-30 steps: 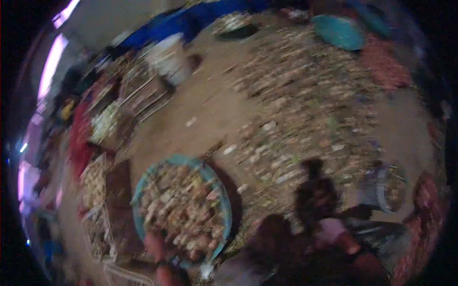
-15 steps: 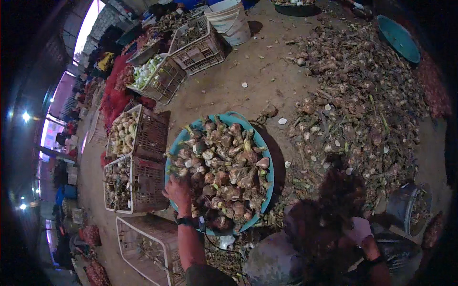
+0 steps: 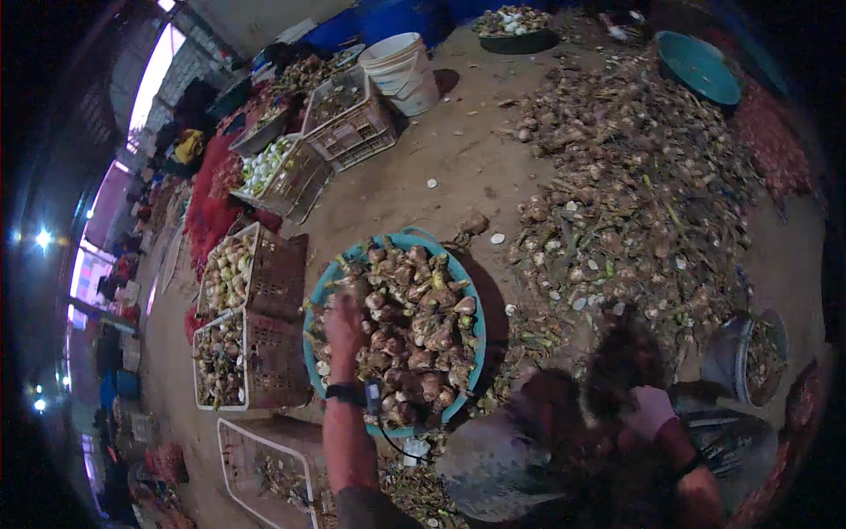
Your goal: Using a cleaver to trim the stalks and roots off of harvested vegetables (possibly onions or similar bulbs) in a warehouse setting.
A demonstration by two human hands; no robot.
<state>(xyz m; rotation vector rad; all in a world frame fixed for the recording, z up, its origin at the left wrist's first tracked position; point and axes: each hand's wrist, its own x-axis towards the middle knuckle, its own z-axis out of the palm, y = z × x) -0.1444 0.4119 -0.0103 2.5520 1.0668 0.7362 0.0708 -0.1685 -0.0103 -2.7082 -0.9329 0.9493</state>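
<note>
A round turquoise basin [image 3: 481, 339] full of brown, soil-covered bulbs [image 3: 421, 331] with cut stems stands in front of me. My left hand [image 3: 345, 331] reaches over the basin's left part, among the bulbs; its fingers are smeared by motion. A dark band with a small device and cable sits on that wrist. My right hand [image 3: 650, 413], pale as if gloved, is at the lower right beside a dark, blurred mass [image 3: 624, 361]. That mass hides its fingers and whatever they may hold. A grey clothed knee [image 3: 493, 472] lies between my arms.
A wide heap of bulbs and trimmings [image 3: 630, 203] covers the floor on the right, with a tipped bucket [image 3: 718, 361] nearby. Plastic crates [image 3: 278, 357] line the left, several filled with bulbs. A white bucket [image 3: 405, 79] and a green basin [image 3: 701, 70] stand farther back.
My left hand has moved from the basin's left edge farther in over the bulbs. My right hand has shifted slightly up and left. The whole view has tilted a little.
</note>
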